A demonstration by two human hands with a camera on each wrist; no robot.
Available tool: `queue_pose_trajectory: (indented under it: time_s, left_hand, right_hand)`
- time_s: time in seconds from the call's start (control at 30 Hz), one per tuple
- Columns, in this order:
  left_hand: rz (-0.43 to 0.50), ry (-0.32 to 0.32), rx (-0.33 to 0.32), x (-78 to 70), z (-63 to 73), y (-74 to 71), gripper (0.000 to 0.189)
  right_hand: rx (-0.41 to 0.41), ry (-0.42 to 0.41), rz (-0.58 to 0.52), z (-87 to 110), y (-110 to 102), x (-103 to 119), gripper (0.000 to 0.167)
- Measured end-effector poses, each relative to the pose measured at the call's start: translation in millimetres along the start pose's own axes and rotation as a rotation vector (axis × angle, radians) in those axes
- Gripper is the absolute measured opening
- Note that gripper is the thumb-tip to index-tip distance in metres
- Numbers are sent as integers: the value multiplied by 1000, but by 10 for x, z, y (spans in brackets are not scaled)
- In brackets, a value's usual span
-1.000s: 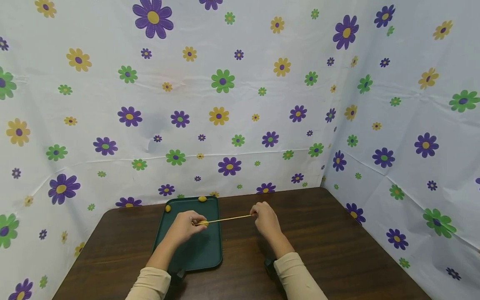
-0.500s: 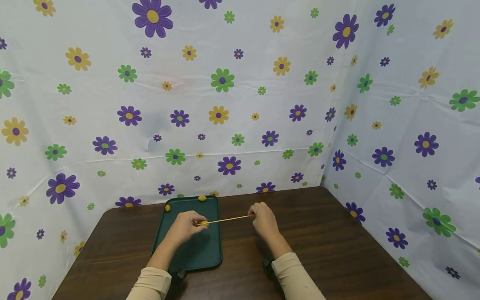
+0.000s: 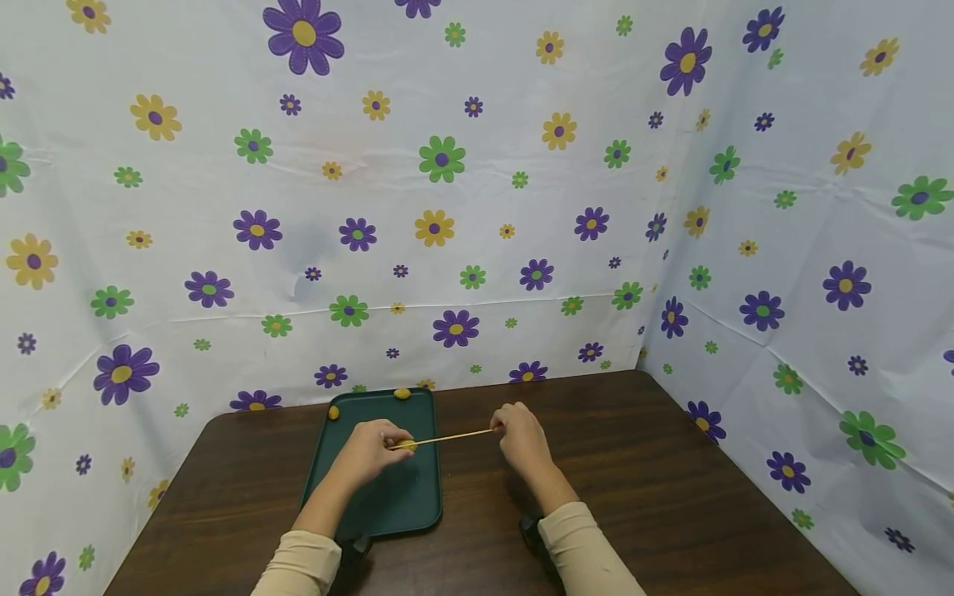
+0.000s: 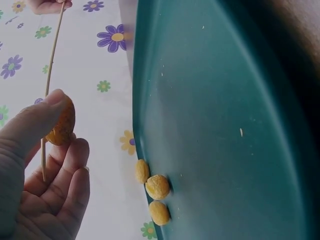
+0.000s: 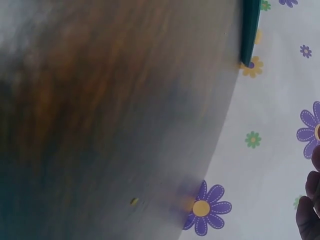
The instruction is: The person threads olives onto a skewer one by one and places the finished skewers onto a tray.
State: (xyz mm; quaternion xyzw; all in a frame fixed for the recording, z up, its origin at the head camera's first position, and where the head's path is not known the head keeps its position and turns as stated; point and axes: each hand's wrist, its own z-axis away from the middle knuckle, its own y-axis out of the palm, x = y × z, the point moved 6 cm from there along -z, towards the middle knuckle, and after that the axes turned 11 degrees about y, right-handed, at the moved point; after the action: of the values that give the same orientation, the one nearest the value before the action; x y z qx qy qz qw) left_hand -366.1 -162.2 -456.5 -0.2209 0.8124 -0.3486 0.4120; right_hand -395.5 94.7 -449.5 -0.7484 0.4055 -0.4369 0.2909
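A thin wooden skewer (image 3: pixel 455 436) spans both hands, slightly tilted above the tray's right side. My left hand (image 3: pixel 365 447) pinches a small, oval, yellow-orange fruit-like piece (image 4: pixel 65 125) between thumb and fingers. In the left wrist view the skewer runs behind the thumb along the piece's edge, and its lower end sticks out beyond; I cannot tell whether it pierces the piece. My right hand (image 3: pixel 524 439) pinches the skewer near its far end. Only that hand's dark fingers (image 5: pixel 311 200) show at the edge of the right wrist view.
A dark green rimmed tray (image 3: pixel 395 505) lies on the brown wooden table (image 3: pixel 633 480). Similar yellow pieces (image 4: pixel 158 186) sit by the tray's rim. A tiny yellow-green bit (image 5: pixel 134 201) lies on the table. Flower-patterned white sheeting (image 3: pixel 477 207) stands behind and at the right.
My right hand has shifted slightly left, toward the left hand, and the stretch of skewer showing between them is a little shorter. The left hand has hardly moved.
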Motion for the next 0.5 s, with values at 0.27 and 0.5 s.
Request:
queue_pose_trajectory:
  time_s: [0.27, 0.5]
  left_hand:
    - [2, 12, 7, -37, 4, -6, 8]
    - [0, 12, 14, -45, 0, -2, 8]
  right_hand:
    - [-18, -16, -5, 1, -16, 20, 27]
    - [-25, -44, 6, 18, -5, 55, 24]
